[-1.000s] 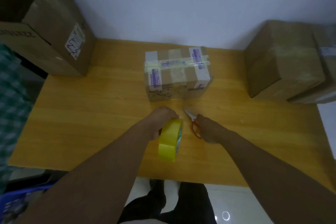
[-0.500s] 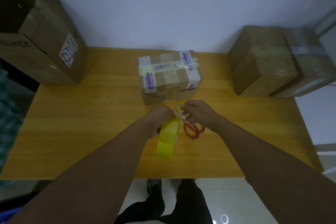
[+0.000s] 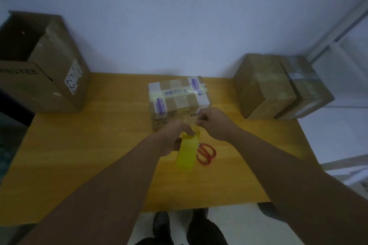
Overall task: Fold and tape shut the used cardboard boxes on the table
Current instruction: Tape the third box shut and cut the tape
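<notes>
The taping step is in hand on the small box, which sits mid-table toward the far edge: the left hand grips the yellow tape roll just before it, while the right hand pinches what looks like the tape strip against the box's near face. Next, I judge, the strip needs cutting with the scissors lying beside the roll. Count: four boxes, namely this one, an open box at the far left corner and two shut boxes at the far right corner; one roll; one pair of scissors.

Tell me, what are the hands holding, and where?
Left hand grips the yellow tape roll by its top rim; right hand pinches what seems its free end.
</notes>
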